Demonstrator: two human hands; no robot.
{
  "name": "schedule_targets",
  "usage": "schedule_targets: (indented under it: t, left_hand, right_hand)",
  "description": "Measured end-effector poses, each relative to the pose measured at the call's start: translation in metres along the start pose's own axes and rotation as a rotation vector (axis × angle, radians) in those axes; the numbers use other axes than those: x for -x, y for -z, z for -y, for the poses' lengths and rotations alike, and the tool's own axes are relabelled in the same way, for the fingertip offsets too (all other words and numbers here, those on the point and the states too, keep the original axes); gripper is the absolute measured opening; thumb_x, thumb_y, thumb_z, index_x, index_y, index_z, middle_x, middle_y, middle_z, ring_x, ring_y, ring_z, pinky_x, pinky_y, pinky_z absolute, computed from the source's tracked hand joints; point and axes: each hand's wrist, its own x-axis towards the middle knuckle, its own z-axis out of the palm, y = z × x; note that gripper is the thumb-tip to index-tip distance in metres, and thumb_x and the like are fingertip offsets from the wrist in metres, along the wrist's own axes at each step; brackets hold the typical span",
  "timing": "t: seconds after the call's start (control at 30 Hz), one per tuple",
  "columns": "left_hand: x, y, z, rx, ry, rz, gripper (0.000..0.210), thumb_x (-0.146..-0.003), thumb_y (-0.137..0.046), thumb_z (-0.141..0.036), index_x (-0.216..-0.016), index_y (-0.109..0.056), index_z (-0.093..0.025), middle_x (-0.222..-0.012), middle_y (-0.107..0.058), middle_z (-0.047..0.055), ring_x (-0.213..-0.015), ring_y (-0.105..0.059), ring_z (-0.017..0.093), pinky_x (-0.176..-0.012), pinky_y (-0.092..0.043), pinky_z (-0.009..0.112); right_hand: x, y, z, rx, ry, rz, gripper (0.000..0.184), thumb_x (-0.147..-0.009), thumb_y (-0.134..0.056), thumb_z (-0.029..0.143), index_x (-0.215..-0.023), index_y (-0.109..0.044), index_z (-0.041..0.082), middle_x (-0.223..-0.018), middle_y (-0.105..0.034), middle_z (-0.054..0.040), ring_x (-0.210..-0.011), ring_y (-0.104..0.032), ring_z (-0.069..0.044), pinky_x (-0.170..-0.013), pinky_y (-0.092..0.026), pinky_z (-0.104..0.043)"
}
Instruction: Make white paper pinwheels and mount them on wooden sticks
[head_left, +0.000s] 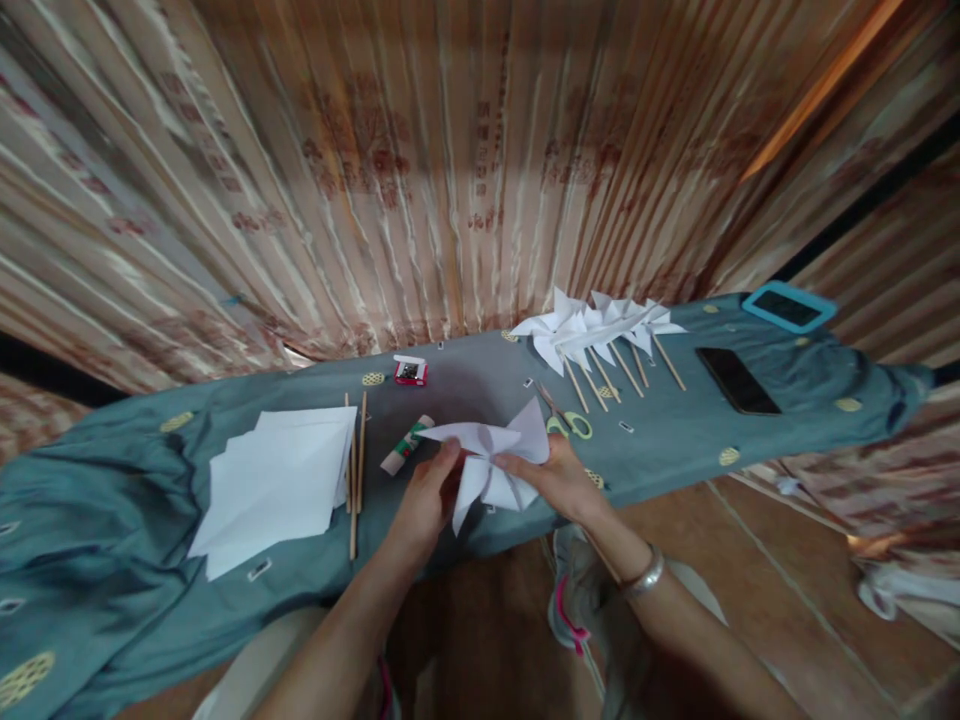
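Note:
Between my two hands is a white paper pinwheel [480,476], its blades folded in toward the centre and no stick visible on it. My left hand [427,495] grips its left side, thumb on top. On the right side my right hand [559,475] closes on the paper, thumb pressed near the middle. Just beyond my left hand lies a glue stick [407,445] with a green label. Scissors [570,423] with yellow-green handles rest close beyond my right hand. Several finished pinwheels [592,328] on wooden sticks lie overlapped in a row at the back right.
A stack of white paper sheets [277,490] lies at the left beside several wooden sticks [354,500]. A small open red box [411,371] stands near the back edge. Rightward lie a black phone [738,381] and a blue-framed device [787,306]. A teal cloth [660,440] covers the narrow table.

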Motion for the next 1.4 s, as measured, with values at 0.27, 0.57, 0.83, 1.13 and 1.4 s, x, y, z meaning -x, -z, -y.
schedule_targets:
  t: [0.27,0.57,0.83,1.13,1.4]
  left_hand:
    - [0.004,0.003,-0.001,-0.074,0.065,0.093,0.028,-0.059,-0.079,-0.037,-0.076,-0.075,-0.015,-0.061,-0.068,0.002,-0.070,-0.064,0.019,-0.069,-0.047,0.027]
    - [0.004,0.005,0.000,-0.221,-0.052,0.037,0.024,-0.064,-0.073,-0.037,-0.069,-0.074,-0.014,-0.057,-0.065,0.003,-0.057,-0.057,0.016,-0.057,-0.045,0.025]
    - [0.007,0.009,-0.002,-0.294,-0.003,0.063,0.033,-0.062,-0.068,-0.046,-0.057,-0.068,-0.014,-0.043,-0.046,-0.003,-0.043,-0.035,0.008,-0.042,-0.026,0.020]
    - [0.010,0.020,-0.001,-0.424,-0.122,0.013,0.038,-0.066,-0.062,-0.047,-0.045,-0.057,-0.016,-0.049,-0.047,-0.001,-0.052,-0.041,0.012,-0.050,-0.032,0.023]
    - [0.011,0.027,-0.001,-0.514,-0.190,-0.013,0.032,-0.071,-0.056,-0.040,-0.050,-0.060,-0.016,-0.055,-0.054,0.001,-0.057,-0.046,0.015,-0.054,-0.034,0.024]
  right_hand:
    - [0.003,0.000,0.000,-0.065,-0.024,0.027,0.037,-0.058,-0.080,0.046,-0.073,-0.070,0.014,-0.069,-0.067,-0.0029,-0.060,-0.057,-0.014,-0.054,-0.046,-0.024]
    - [0.003,-0.005,-0.003,0.001,-0.021,0.067,0.039,-0.064,-0.075,0.050,-0.075,-0.068,0.013,-0.068,-0.066,-0.0037,-0.059,-0.056,-0.014,-0.053,-0.045,-0.024]
    - [0.000,-0.014,-0.004,0.002,-0.029,0.063,0.038,-0.061,-0.079,0.047,-0.075,-0.069,0.013,-0.068,-0.064,-0.0028,-0.060,-0.053,-0.013,-0.052,-0.044,-0.023]
    - [-0.002,-0.025,-0.012,-0.004,-0.094,0.075,0.039,-0.061,-0.077,0.051,-0.070,-0.068,0.014,-0.063,-0.060,-0.0008,-0.056,-0.049,-0.011,-0.050,-0.041,-0.023]
    - [-0.006,-0.035,-0.015,-0.033,-0.138,0.092,0.041,-0.059,-0.077,0.054,-0.068,-0.066,0.015,-0.058,-0.057,0.0013,-0.051,-0.046,-0.010,-0.047,-0.040,-0.022]
